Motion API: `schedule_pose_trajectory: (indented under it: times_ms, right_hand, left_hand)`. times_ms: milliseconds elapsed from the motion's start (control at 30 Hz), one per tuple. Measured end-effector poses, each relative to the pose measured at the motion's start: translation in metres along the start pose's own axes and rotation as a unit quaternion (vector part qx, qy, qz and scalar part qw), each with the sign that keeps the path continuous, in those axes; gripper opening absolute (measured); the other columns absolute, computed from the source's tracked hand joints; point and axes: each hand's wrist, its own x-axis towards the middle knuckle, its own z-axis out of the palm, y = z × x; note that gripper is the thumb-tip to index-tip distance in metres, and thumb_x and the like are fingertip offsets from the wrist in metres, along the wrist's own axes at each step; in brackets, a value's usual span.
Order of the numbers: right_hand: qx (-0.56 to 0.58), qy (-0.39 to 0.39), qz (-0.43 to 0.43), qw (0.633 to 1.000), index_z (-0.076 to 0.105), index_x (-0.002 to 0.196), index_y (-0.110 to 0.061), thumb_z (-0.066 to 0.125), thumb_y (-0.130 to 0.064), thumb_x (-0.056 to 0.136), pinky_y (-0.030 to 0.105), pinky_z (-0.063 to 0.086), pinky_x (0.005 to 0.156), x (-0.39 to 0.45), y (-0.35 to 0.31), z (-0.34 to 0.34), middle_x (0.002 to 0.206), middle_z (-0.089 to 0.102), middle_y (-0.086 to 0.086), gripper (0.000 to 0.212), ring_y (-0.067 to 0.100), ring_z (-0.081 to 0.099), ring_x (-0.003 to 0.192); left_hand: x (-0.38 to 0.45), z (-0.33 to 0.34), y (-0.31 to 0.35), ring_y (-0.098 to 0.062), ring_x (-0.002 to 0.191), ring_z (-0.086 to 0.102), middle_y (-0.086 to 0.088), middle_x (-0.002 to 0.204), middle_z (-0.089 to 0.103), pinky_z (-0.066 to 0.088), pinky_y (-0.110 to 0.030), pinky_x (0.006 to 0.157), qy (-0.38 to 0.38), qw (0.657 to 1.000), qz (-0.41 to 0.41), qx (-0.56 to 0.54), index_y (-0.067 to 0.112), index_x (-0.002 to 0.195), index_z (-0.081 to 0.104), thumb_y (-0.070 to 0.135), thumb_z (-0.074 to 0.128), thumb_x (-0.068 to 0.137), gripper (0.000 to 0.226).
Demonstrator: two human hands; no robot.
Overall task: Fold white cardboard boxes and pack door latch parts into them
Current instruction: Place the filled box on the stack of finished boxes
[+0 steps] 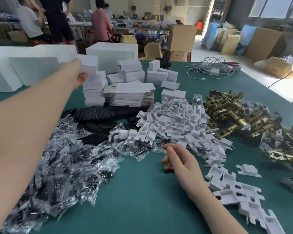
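Left hand point(78, 76) clamps a folded white box point(88, 66) at the far stack point(94, 92), apparently adding it; right hand point(179, 159) rests loosely open on the tabletop point(142, 191).

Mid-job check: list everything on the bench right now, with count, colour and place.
folded box: one, white, in the left hand over the box stack
box stack: several, white, far left-centre
flat box blanks: one pile, white, beside the stack
insert pieces: heap, white, centre
latch parts: heap, brass, right
bagged parts: many, clear bags, left
black pads: pile, centre-left
cables: tangle, white, far right
left hand: gripping the box
right hand: relaxed, on the green table
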Motion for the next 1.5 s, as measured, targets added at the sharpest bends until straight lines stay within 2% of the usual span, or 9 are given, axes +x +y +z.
schedule_pose_trajectory:
  times_ms: [233,333,400,467,567,767,1067,1267,1500]
  right_hand:
    - [0.002,0.007,0.005,1.0,0.07,0.089,-0.038,0.062,-0.027,0.096,0.024,0.054,0.065,0.0,0.0,0.001,0.076,0.069,-0.001,0.015,0.01,0.065,0.069]
    - [-0.01,0.004,-0.001,1.0,0.07,0.09,-0.038,0.065,-0.033,0.094,0.026,0.056,0.066,-0.001,0.001,0.0,0.077,0.069,0.001,0.008,0.012,0.065,0.068]
    - [-0.017,0.002,-0.003,1.0,0.07,0.09,-0.039,0.064,-0.041,0.086,0.028,0.057,0.067,0.0,0.001,0.0,0.077,0.069,0.0,0.008,0.012,0.065,0.068]
    - [-0.02,0.001,0.0,1.0,0.07,0.09,-0.039,0.063,-0.046,0.083,0.029,0.058,0.068,0.0,0.002,0.0,0.076,0.069,-0.001,0.012,0.012,0.065,0.068]
    - [-0.024,-0.002,-0.003,1.0,0.07,0.091,-0.038,0.063,-0.046,0.082,0.031,0.059,0.068,0.001,0.003,0.0,0.077,0.068,0.0,0.013,0.013,0.064,0.068]
    - [-0.036,-0.005,-0.006,0.999,0.07,0.092,-0.038,0.063,-0.044,0.083,0.035,0.06,0.07,0.001,0.003,-0.001,0.078,0.068,0.003,0.013,0.015,0.064,0.069]
    - [-0.055,0.001,-0.003,0.998,0.07,0.092,-0.037,0.063,-0.054,0.076,0.052,0.057,0.073,0.001,0.002,0.001,0.08,0.067,0.006,0.025,0.03,0.065,0.077]
    - [-0.061,0.003,0.004,0.998,0.07,0.092,-0.039,0.062,-0.054,0.075,0.055,0.055,0.074,0.002,0.002,0.002,0.081,0.067,0.005,0.024,0.032,0.064,0.079]
    - [-0.067,0.003,0.001,0.998,0.07,0.092,-0.038,0.062,-0.054,0.075,0.056,0.054,0.073,0.002,0.003,0.003,0.08,0.067,0.007,0.024,0.033,0.062,0.078]
  left_hand:
    - [0.015,0.0,-0.018,-0.002,0.039,0.044,0.002,0.07,0.047,0.035,-0.011,0.039,0.029,0.999,0.011,0.041,0.015,0.105,0.053,0.019,0.048,0.1,0.009]
    - [0.013,0.0,-0.021,-0.015,0.072,0.059,-0.005,0.093,0.059,0.051,-0.024,0.063,0.058,0.988,0.078,0.122,0.017,0.127,0.057,0.029,0.043,0.099,0.034]
    - [0.009,0.0,-0.03,-0.03,0.109,0.054,-0.011,0.129,0.05,0.045,-0.037,0.093,0.095,0.936,0.213,0.263,0.022,0.129,0.058,0.049,0.041,0.094,0.048]
    - [-0.001,0.001,-0.042,-0.036,0.125,0.04,-0.012,0.142,0.04,0.036,-0.044,0.102,0.076,0.856,0.32,0.398,0.026,0.131,0.057,0.063,0.043,0.088,0.058]
    - [-0.005,0.008,-0.055,-0.042,0.138,0.026,-0.011,0.155,0.022,0.031,-0.05,0.11,-0.021,0.804,0.302,0.513,0.032,0.142,0.043,0.063,0.056,0.085,0.067]
    - [-0.007,0.015,-0.061,-0.04,0.135,0.036,-0.019,0.151,0.031,0.031,-0.045,0.112,0.001,0.853,0.306,0.423,0.017,0.145,0.045,0.03,0.063,0.089,0.06]
    - [0.001,0.012,-0.057,-0.037,0.13,0.042,-0.018,0.146,0.039,0.033,-0.045,0.109,0.023,0.85,0.336,0.405,0.011,0.141,0.049,0.032,0.066,0.091,0.057]
    - [0.003,0.008,-0.06,-0.036,0.134,0.038,-0.014,0.154,0.021,0.03,-0.043,0.112,-0.011,0.86,0.294,0.417,0.014,0.147,0.039,0.033,0.065,0.091,0.064]
    - [0.007,0.004,-0.052,-0.036,0.13,0.041,-0.014,0.149,0.024,0.032,-0.043,0.111,-0.026,0.87,0.266,0.414,0.015,0.147,0.038,0.035,0.07,0.088,0.07]
